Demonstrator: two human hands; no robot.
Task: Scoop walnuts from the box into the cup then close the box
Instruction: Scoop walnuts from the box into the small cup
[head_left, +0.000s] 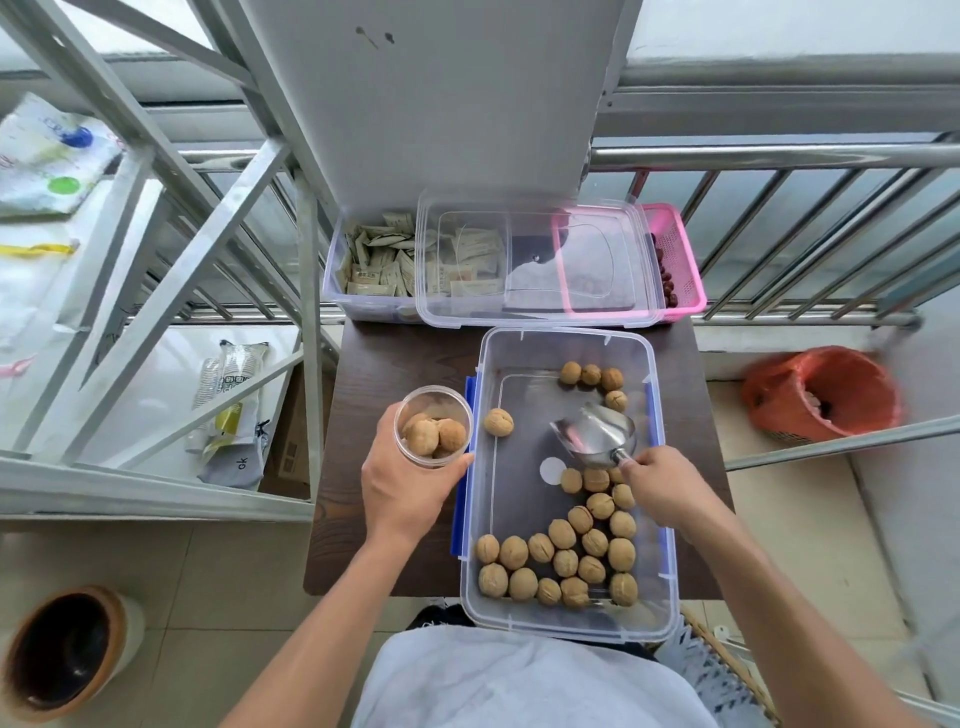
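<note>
**Step in hand: loading the scoop.**

1. Position. The left hand (410, 483) is curled round the cup (434, 426), which sits against the outer left wall of the box (566, 335) and holds a few walnuts. Whether the cup rests on the worktop (384, 364) cannot be told. The right hand (665, 488) pinches the handle of the metal scoop (595, 434). The scoop bowl looks empty and hangs inside the box.
2. Stock. Most walnuts (563, 561) lie in the near part of the box, a few sit at the far right corner, and one lies near the left wall.
3. Method. The scoop mouth faces away from the near heap, so turn it first. Set the lip flat on the box floor and push into the heap against the wall, so the round shells cannot roll off.
4. Transfer. Hold the cup rim beside the box wall, so strays probably drop back inside.
5. The lid (519, 306) lies on the containers behind; fit it last.
</note>
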